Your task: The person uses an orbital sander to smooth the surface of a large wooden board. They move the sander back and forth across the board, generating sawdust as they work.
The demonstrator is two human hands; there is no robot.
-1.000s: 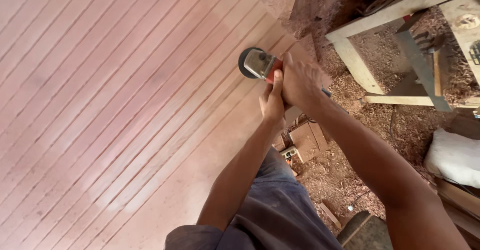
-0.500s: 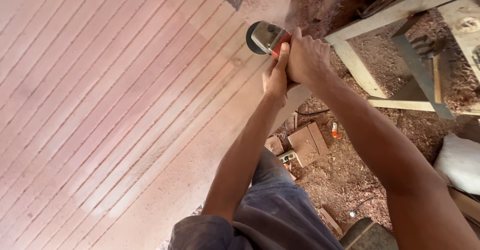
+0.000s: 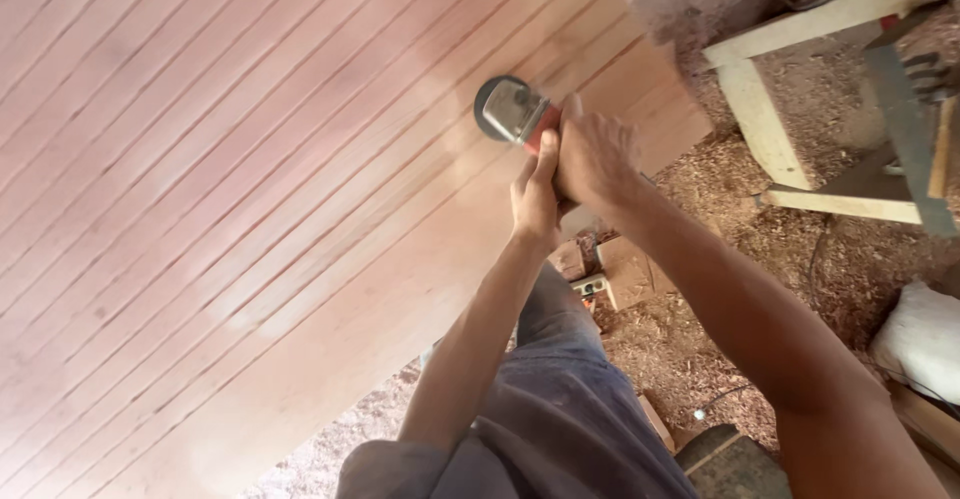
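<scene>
matt grooved wood panel (image 3: 250, 209); shiny metal grinder (image 3: 512, 111)

We saw both forearms bare from the elbows down, with no gloves, watch or rings on the left hand (image 3: 537, 199) or the right hand (image 3: 597, 156). Loose, dusty grey-blue trousers (image 3: 560, 409) covered the legs, the cloth creased at the knee.

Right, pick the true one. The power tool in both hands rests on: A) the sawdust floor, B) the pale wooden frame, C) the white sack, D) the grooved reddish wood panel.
D: both hands, left hand and right hand, press the grinder onto the grooved panel.
</scene>
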